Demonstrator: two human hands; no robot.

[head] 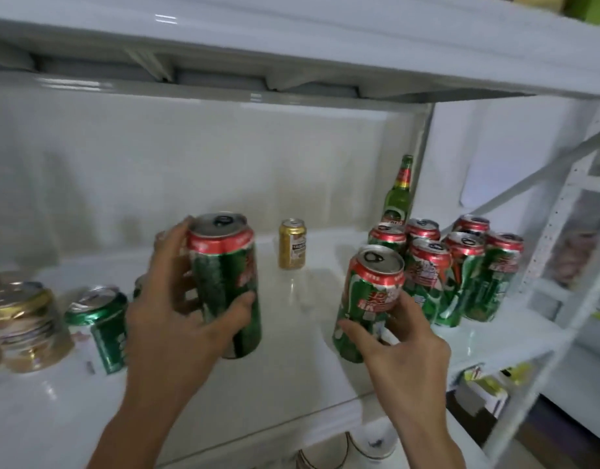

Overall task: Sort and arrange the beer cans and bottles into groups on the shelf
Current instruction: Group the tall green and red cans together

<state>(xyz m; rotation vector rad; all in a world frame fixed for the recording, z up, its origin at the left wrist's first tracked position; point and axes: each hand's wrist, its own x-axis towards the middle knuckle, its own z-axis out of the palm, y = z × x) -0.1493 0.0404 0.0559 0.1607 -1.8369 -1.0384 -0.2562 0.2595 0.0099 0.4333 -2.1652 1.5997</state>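
My left hand (pixel 176 313) grips a tall green can with a red top band (pixel 225 265), held upright over the middle of the white shelf (pixel 291 367). My right hand (pixel 390 340) holds a second green-and-red can (pixel 369 289), tilted slightly, just left of a cluster of several matching green-and-red cans (pixel 461 272) at the shelf's right end. A green glass bottle (pixel 399 194) stands behind that cluster in the back corner. A small gold can (pixel 292 243) stands alone at the back middle.
At the left stand a green-and-white can (pixel 100 324) and a large dented gold can (pixel 29 326). Another shelf board (pixel 291 45) hangs close overhead. A white metal rack (pixel 555 231) with goods lies to the right, and more items sit below.
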